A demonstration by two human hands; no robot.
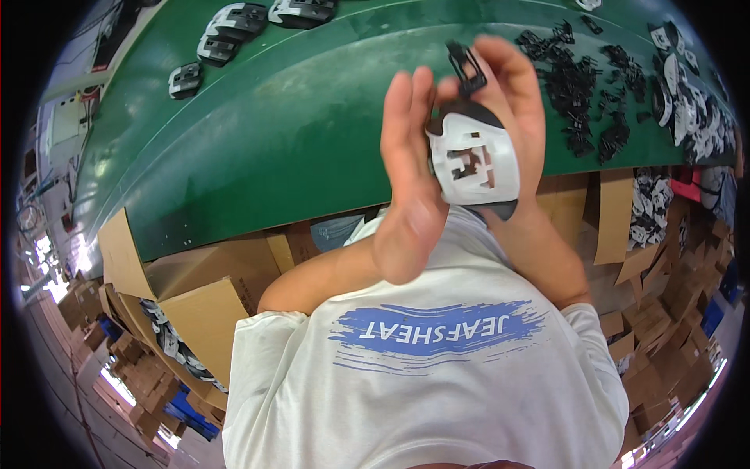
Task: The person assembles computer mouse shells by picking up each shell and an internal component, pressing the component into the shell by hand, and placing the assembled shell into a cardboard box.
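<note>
A white plastic shell with black edges (500,168) stands in front of my right wrist, several cut-outs showing in its face. Along its left side lies my left hand (410,168), fingers extended upward and palm against the shell; the thumb is mostly hidden. My right hand (519,98) curls above and behind the shell. Its fingers pinch a small black plastic clip (471,76) with an open frame, just above the shell's top edge. How the shell is gripped on its far side cannot be seen.
Loose black clips (574,86) lie heaped on the green table (273,141) at the right. White shells (691,113) pile up beyond them. Several white-and-black shells (234,23) sit at the far left. Open cardboard boxes (195,313) stand below the table's near edge.
</note>
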